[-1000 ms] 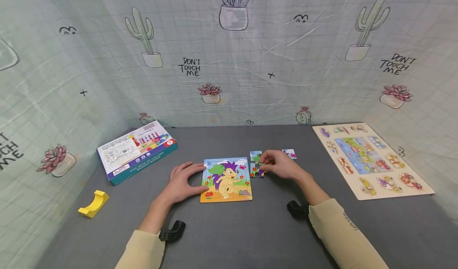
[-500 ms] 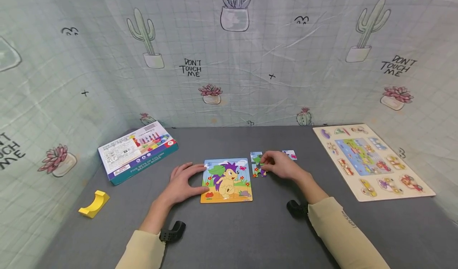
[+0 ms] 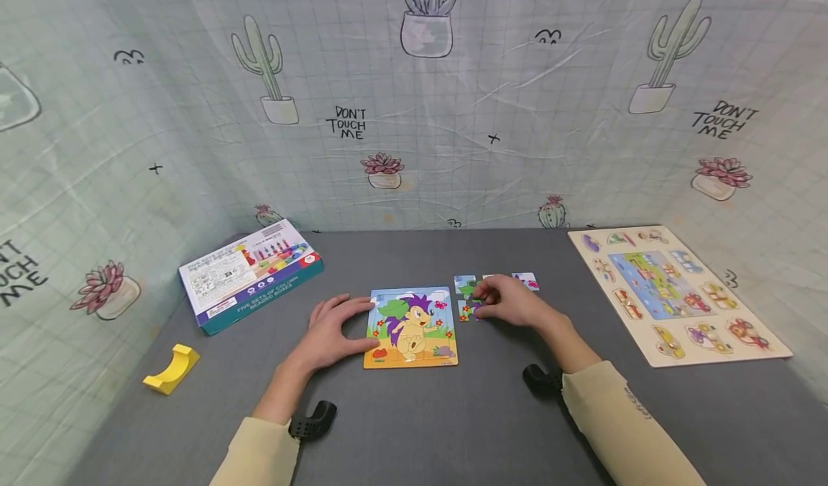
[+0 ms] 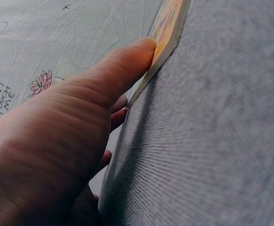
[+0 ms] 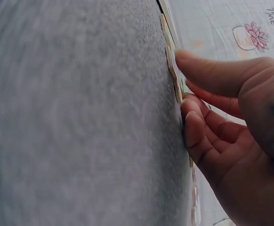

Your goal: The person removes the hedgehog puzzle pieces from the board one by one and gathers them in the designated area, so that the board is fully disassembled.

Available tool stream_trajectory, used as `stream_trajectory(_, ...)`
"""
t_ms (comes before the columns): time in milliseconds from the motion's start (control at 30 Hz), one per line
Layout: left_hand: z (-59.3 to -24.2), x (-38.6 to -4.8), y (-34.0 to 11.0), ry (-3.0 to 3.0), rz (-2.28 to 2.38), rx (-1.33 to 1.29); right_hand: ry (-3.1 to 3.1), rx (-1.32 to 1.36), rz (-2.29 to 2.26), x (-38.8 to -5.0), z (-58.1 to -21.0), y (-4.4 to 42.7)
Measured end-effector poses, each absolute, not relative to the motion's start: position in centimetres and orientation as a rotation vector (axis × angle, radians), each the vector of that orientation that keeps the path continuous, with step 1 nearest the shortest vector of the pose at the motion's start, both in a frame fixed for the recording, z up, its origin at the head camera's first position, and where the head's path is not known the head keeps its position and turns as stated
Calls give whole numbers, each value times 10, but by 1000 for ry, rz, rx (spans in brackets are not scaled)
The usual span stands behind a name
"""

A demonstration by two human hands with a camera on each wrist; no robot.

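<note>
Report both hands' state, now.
Left hand: open, thumb resting on the hedgehog puzzle.
Right hand: closed, pinching a small puzzle piece.

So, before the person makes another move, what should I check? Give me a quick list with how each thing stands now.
1. Puzzle flat on the table: ok, it looks flat in the head view.
2. Left hand at the puzzle: ok, its thumb touches the left edge.
3. Loose pieces apart from the puzzle: ok, a narrow gap shows.
4. Right hand gripping a piece firmly: cannot tell, its fingers hide the contact.
5. Every loose piece in plain sight: not ok, the right hand covers some.
6. Box and yellow block clear of both hands: ok, both lie off to the left.
</note>
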State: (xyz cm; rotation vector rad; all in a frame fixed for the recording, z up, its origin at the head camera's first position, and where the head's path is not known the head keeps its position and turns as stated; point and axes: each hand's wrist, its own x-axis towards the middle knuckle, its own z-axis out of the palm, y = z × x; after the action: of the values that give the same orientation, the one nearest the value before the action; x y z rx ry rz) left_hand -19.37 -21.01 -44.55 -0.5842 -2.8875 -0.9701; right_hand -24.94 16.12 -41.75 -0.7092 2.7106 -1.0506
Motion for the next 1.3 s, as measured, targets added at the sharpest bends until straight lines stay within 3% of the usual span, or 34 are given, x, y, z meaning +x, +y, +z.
stream_trajectory(1300, -445, -193, -209, -2886, -990, -588, 2746, -788, -930, -246, -419, 161)
